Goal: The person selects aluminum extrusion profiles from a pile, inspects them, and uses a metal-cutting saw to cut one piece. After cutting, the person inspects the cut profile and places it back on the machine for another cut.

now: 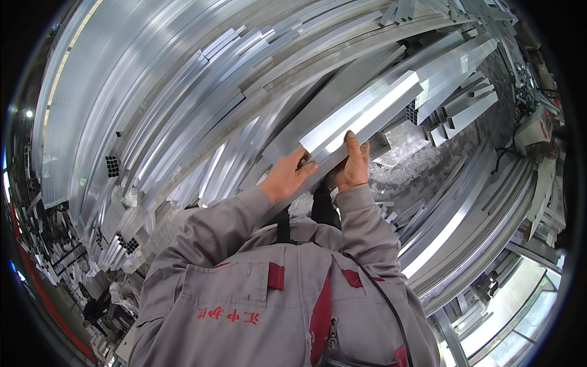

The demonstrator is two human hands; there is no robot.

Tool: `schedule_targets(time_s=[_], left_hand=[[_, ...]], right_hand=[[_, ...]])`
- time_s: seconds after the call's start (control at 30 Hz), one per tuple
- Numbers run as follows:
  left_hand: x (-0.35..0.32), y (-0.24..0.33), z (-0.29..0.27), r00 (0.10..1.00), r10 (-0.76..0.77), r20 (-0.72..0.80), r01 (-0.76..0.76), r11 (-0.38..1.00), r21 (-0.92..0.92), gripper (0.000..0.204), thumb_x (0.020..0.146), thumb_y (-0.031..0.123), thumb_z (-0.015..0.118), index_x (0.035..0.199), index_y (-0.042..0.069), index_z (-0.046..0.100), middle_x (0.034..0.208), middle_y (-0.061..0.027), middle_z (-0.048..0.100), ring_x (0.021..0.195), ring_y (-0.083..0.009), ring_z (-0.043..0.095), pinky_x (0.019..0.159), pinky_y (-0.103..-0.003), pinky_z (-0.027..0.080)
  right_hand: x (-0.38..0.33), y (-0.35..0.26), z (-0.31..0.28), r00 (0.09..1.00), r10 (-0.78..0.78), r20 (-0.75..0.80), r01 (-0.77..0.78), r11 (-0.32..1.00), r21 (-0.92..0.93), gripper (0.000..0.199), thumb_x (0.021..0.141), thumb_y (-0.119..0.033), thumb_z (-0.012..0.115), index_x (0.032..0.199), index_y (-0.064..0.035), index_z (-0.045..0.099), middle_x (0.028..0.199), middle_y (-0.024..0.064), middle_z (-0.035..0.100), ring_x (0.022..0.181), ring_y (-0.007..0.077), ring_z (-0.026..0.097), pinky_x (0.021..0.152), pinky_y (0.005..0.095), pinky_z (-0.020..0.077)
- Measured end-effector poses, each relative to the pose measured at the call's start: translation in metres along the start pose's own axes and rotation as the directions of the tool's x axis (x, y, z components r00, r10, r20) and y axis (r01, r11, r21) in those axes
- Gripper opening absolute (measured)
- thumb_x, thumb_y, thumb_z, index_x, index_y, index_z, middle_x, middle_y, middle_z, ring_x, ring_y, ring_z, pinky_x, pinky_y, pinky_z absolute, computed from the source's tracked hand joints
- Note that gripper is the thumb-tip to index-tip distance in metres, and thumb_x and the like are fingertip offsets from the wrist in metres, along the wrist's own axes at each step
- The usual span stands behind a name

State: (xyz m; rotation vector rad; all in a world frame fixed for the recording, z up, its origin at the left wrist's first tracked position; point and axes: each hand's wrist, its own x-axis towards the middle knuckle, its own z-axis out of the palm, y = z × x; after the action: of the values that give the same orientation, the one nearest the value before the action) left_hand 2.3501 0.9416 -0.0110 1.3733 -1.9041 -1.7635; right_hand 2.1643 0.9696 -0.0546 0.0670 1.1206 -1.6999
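Note:
A silver metal profile (376, 118) runs slantwise in front of my body, from near my waist up toward the far right. A shorter shiny bar (348, 115) lies along its far side, with its near end beside my left fingers. My left hand (286, 175) is closed on the near part of the profile, thumb and fingers over its edges. Farther along, my right hand (352, 165) grips the same profile from its near side, thumb on top. The fingers beneath it are partly hidden. I cannot tell whether the two bars are joined.
Long metal profiles (183, 104) lie in stacks to the left and ahead. Bundled square tubes (449, 116) stand at the right, above scrap-strewn floor (403, 147). More curved-looking lengths (458, 214) fill the right side. A grey machine box (533, 131) is at the far right.

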Motion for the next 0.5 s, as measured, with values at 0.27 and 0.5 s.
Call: schedule_targets(time_s=[0.27,0.5], left_hand=[[-0.002,-0.029,0.004,0.991,-0.082,0.102,0.089,0.994,-0.065,0.055,0.095,0.037,0.076,0.126,-0.001,0.052,0.097,-0.0141,0.067,0.086,-0.0219,0.065,0.077,-0.038,0.051],[0.001,-0.041,0.003,0.941,-0.224,0.252,0.299,0.901,-0.314,0.047,0.102,0.029,0.068,0.135,0.0,0.053,0.101,-0.0076,0.068,0.093,-0.0143,0.065,0.081,-0.03,0.052]], right_hand=[[-0.003,-0.007,-0.021,0.959,0.241,0.147,-0.243,0.97,-0.001,0.055,0.094,-0.001,0.07,0.143,-0.0099,0.045,0.129,0.0083,0.061,0.122,0.0273,0.061,0.105,0.047,0.053],[-0.012,-0.021,-0.033,0.965,0.237,0.114,-0.23,0.971,-0.066,0.046,0.088,0.002,0.078,0.128,-0.0019,0.058,0.112,0.0083,0.07,0.1,0.0222,0.07,0.091,0.0404,0.0609]])
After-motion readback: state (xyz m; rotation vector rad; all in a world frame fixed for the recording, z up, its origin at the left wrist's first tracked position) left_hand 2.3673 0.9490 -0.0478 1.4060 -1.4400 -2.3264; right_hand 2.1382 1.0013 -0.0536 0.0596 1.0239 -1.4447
